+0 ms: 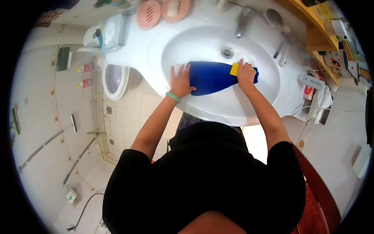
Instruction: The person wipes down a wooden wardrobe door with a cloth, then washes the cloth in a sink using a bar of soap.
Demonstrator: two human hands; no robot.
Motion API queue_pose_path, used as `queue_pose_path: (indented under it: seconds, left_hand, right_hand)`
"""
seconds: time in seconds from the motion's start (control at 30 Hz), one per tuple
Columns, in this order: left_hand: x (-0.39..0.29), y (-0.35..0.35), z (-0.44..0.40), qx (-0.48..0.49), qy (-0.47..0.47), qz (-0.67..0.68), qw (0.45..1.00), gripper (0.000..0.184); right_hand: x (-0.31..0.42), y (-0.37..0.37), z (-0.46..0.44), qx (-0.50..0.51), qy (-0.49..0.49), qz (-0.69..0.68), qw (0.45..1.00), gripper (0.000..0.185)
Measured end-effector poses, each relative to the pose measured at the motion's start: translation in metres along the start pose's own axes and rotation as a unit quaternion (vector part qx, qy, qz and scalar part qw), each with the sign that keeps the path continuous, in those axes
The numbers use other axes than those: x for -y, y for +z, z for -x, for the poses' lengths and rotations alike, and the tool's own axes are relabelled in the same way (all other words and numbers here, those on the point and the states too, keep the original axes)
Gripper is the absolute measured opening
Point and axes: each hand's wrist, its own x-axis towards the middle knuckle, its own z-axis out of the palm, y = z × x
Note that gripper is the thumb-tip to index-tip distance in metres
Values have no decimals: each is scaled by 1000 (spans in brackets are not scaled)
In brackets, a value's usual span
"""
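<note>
A dark blue cloth (212, 78), wet-looking and narrower at its right end, lies spread flat in the white sink (175, 43). My left hand (180, 82), with a green bangle at the wrist, rests at the cloth's left edge. Its fingers are spread, and the thumb touches the fabric. Over the narrow right end, my right hand (245, 74) is closed round a yellow block (234, 69) pressed on the cloth. Whether the block is soap or a sponge I cannot tell; its right part is hidden under my fingers.
Behind the drain stands a metal faucet (243, 22). Two pink soap dishes (149, 14) sit on the counter's back left, near a clear plastic container (115, 33). A toilet (115, 82) is at left. Wooden shelves (317, 35) with toiletries overhang the right side.
</note>
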Motion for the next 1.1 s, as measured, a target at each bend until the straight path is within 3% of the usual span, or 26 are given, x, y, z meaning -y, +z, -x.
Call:
queue_pose_path:
  seconds: [0.03, 0.1, 0.13, 0.2, 0.23, 0.3, 0.4, 0.47, 0.53, 0.6, 0.7, 0.8, 0.83, 0.9, 0.97, 1.1]
  left_hand:
    - [1, 0, -1, 28, 3, -7, 1000, 90]
    - [2, -3, -4, 56, 7, -13, 998, 97]
    - [2, -7, -7, 90, 6, -20, 996, 98]
    - [2, -7, -10, 126, 6, -27, 992, 100]
    - [5, -4, -11, 122, 14, -35, 992, 96]
    - [5, -2, -12, 120, 23, -44, 992, 92]
    - [2, -6, -13, 116, 20, -46, 992, 90]
    - [-1, -10, -14, 149, 5, -35, 988, 103]
    - [-3, -12, -16, 157, 3, -39, 987, 103]
    - [-7, -14, -17, 165, -1, -43, 985, 102]
    - [-19, -5, -19, 141, -7, -71, 987, 87]
    - [-34, 11, -15, -124, 95, 7, 988, 49]
    - [-39, 14, -17, -124, 96, 6, 988, 49]
    - [-50, 25, -20, -31, 139, 169, 975, 40]
    - [-62, 35, -22, -40, 144, 175, 973, 33]
    - [-74, 44, -41, -84, 146, 169, 971, 27]
  right_hand:
    - [-1, -7, 3, -2, -4, 18, 1000, 44]
    - [21, -20, 9, 16, -33, -88, 995, 38]
    - [42, -11, 17, -58, -58, -112, 990, 34]
    - [86, -27, 26, 10, -116, -160, 980, 32]
    - [105, -28, 37, -5, -139, -179, 974, 32]
    - [120, -32, 57, -40, -183, -187, 964, 44]
    - [89, -19, 53, -10, -180, -144, 973, 53]
    - [38, -15, 47, -3, -188, -115, 976, 55]
    - [11, -17, 43, -9, -188, -99, 977, 56]
    - [0, -28, 45, 37, -149, 15, 988, 56]
    - [17, -28, 42, -3, -118, -97, 988, 52]
    - [7, -17, 39, -5, -115, -79, 990, 45]
    - [0, -14, 37, 1, -101, -99, 990, 44]
    - [-30, 0, 35, 5, -64, -102, 993, 44]
    - [-62, -3, 43, 29, -33, -100, 994, 42]
    - [-75, -13, 47, 44, -67, -126, 989, 42]
